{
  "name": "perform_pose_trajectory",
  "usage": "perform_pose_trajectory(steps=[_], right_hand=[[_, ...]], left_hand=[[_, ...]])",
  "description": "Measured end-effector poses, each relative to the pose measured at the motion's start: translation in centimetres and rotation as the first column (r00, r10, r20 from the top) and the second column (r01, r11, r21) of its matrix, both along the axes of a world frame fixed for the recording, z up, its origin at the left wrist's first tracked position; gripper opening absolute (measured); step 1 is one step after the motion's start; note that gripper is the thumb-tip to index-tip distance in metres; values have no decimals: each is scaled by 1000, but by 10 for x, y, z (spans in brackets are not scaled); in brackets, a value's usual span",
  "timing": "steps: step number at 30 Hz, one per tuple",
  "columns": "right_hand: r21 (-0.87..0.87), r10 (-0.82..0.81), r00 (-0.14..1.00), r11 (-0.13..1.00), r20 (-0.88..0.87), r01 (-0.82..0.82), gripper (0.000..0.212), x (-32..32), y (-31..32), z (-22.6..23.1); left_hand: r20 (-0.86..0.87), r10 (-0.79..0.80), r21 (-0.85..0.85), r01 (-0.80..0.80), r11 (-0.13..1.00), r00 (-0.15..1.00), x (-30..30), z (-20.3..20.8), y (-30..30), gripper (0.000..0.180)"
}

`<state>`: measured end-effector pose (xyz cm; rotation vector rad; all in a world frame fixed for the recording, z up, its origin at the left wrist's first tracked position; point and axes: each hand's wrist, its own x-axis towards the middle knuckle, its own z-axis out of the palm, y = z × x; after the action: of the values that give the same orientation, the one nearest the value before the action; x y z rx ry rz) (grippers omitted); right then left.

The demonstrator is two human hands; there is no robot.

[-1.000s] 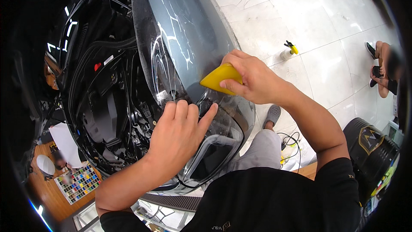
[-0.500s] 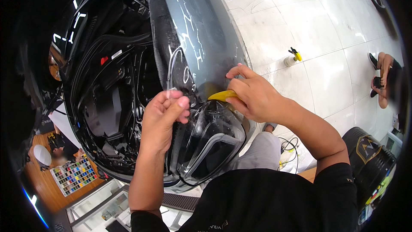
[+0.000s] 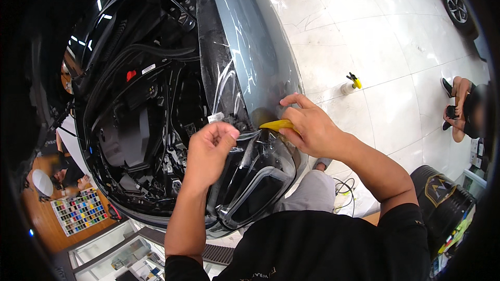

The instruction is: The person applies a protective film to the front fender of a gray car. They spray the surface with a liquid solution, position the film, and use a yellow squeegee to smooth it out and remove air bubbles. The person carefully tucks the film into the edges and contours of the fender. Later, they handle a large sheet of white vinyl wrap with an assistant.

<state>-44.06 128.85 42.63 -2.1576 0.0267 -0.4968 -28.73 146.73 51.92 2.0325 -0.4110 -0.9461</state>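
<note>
My right hand [image 3: 315,129] grips a yellow squeegee [image 3: 275,125], its tip against the grey car fender [image 3: 255,57] just above the headlight [image 3: 260,184]. Its index finger stretches out along the painted panel. Left of it, my left hand [image 3: 208,151] is closed in a pinch on the edge of a clear film [image 3: 249,136], pulled into folds between the fingers and the squeegee. More loose, wrinkled film [image 3: 225,86] lies along the fender's inner edge. How far the film reaches over the headlight I cannot tell.
An uncovered engine bay [image 3: 140,125] lies left of the fender. On the tiled floor stands a spray bottle [image 3: 348,88]; a seated person [image 3: 463,99] is at the far right. A black drum [image 3: 435,190] is at lower right, a colour swatch board [image 3: 78,212] at lower left.
My left hand has come closer to the squeegee, and the film now shows stretched from its fingers. The squeegee stays at the fender's lower end. The whole view has shifted slightly.
</note>
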Motion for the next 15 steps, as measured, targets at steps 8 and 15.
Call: perform_pose_trajectory(steps=[8,15], right_hand=[[26,-6,998,1000,-56,8,18,-3,-1,3],[430,-64,927,873,-370,231,27,23,-38,31]], left_hand=[[441,-180,135,133,982,879,-22,-15,4,31],[448,-174,137,124,983,877,-17,-20,17,30]])
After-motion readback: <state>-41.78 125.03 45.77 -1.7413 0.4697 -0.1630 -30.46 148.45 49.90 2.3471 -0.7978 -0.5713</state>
